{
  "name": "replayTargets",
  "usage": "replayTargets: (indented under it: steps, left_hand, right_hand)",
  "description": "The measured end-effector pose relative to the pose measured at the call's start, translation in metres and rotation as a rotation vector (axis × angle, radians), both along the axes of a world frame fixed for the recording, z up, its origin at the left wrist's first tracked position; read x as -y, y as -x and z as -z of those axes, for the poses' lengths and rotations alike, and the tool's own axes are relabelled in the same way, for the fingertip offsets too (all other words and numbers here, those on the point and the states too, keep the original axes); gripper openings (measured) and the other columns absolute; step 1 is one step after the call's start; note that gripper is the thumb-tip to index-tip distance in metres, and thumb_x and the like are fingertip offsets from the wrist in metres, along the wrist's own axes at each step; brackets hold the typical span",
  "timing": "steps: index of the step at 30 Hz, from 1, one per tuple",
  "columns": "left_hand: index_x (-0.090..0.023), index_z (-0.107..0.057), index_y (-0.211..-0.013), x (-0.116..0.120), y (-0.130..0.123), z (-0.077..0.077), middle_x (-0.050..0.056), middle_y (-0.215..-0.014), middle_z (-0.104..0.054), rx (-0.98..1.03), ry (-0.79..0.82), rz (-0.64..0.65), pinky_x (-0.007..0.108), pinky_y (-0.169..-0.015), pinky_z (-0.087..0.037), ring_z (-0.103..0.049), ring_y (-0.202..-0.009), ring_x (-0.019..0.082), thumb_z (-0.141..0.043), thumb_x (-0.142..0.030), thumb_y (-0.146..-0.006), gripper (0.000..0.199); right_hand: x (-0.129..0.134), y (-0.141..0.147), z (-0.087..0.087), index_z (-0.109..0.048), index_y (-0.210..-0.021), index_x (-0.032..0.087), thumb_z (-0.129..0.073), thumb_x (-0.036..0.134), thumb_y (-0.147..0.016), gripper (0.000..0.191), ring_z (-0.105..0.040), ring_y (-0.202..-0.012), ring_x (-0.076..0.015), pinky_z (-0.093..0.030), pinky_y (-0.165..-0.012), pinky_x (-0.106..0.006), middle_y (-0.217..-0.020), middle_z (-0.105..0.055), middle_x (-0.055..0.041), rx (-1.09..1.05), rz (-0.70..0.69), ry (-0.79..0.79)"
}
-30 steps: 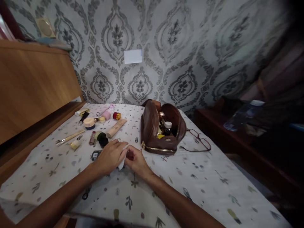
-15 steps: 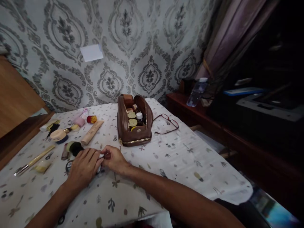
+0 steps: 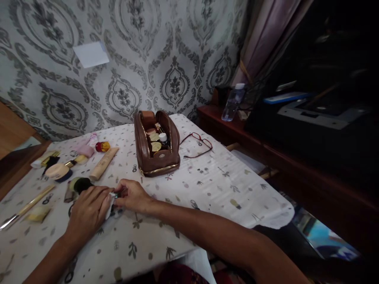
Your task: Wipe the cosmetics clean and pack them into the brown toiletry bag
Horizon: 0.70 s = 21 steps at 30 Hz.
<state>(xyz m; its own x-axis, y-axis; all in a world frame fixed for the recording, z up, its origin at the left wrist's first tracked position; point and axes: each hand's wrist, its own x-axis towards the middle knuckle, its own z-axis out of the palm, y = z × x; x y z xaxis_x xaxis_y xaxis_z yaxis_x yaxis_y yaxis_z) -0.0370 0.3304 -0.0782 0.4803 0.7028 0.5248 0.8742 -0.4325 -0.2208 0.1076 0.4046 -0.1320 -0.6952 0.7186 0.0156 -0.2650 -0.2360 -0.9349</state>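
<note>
My left hand is closed, with a crumpled white tissue poking out between its thumb and fingers. Close beside it, my right hand pinches a small dark, greenish item, mostly covered by fingers, that meets the tissue. Both hands are low over the patterned tablecloth. Just beyond my left hand lies a black-and-pale-green round item, partly hidden. A beige squeeze tube rests farther back. The brown zip bag stands unzipped, holding gold-lidded jars and a white-capped bottle.
At the left lie a brush, a cream jar with a dark base, a red-and-yellow jar and other cosmetics. Red-framed glasses rest right of the bag. A clear bottle stands on the dark red side table.
The view has turned right, so everything sits farther left. More white tissue shows at my left hand, and the dark item between my hands is now visible.
</note>
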Motion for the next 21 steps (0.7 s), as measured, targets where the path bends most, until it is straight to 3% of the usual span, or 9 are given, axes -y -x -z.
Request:
replayTargets:
  steps: [5, 10, 15, 17, 21]
  left_hand:
    - [-0.019, -0.063, -0.108, 0.003, 0.006, 0.002, 0.011, -0.101, -0.064, 0.014, -0.035, -0.062, 0.039, -0.078, -0.048, -0.06, -0.089, 0.025, -0.043, -0.019, -0.098, 0.023]
    - [-0.021, -0.066, -0.099, 0.013, 0.032, 0.003, 0.01, -0.097, -0.062, 0.035, -0.071, -0.246, 0.041, -0.079, -0.053, -0.061, -0.089, 0.025, -0.042, -0.023, -0.097, 0.024]
    - [-0.024, -0.06, -0.089, 0.027, 0.052, 0.004, 0.007, -0.095, -0.062, -0.003, -0.111, -0.369, 0.034, -0.071, -0.053, -0.063, -0.085, 0.023, -0.041, -0.029, -0.098, 0.023]
    - [-0.024, -0.058, -0.085, 0.03, 0.055, 0.005, 0.004, -0.094, -0.063, 0.006, -0.087, -0.415, 0.031, -0.062, -0.051, -0.063, -0.075, 0.019, -0.04, -0.031, -0.099, 0.024]
    - [-0.024, -0.051, -0.076, 0.033, 0.062, 0.007, 0.001, -0.077, -0.062, 0.077, 0.016, -0.485, 0.03, -0.056, -0.047, -0.061, -0.062, 0.018, -0.035, -0.03, -0.099, 0.029]
  right_hand:
    - [0.001, -0.003, -0.004, -0.051, -0.079, 0.019, -0.087, 0.028, -0.057, 0.043, -0.057, -0.052, -0.008, -0.047, -0.05, -0.019, -0.06, -0.057, 0.0098, 0.019, -0.013, 0.004]
    - [0.0, -0.006, -0.008, -0.05, -0.08, 0.02, -0.083, 0.025, -0.062, 0.037, -0.057, -0.049, -0.0082, -0.045, -0.049, -0.018, -0.057, -0.059, 0.0086, 0.068, -0.004, 0.0]
    - [0.0, -0.008, -0.009, -0.051, -0.08, 0.02, -0.083, 0.028, -0.062, 0.038, -0.058, -0.05, -0.0085, -0.045, -0.048, -0.018, -0.059, -0.061, 0.0081, 0.067, -0.007, -0.006]
    - [0.0, -0.009, -0.009, -0.051, -0.08, 0.02, -0.085, 0.03, -0.061, 0.04, -0.058, -0.052, -0.0087, -0.046, -0.05, -0.018, -0.06, -0.061, 0.0079, 0.068, 0.003, -0.008]
    - [0.0, -0.009, -0.011, -0.051, -0.08, 0.02, -0.089, 0.04, -0.056, 0.05, -0.059, -0.055, -0.0092, -0.048, -0.054, -0.02, -0.062, -0.061, 0.0073, 0.03, -0.017, 0.024]
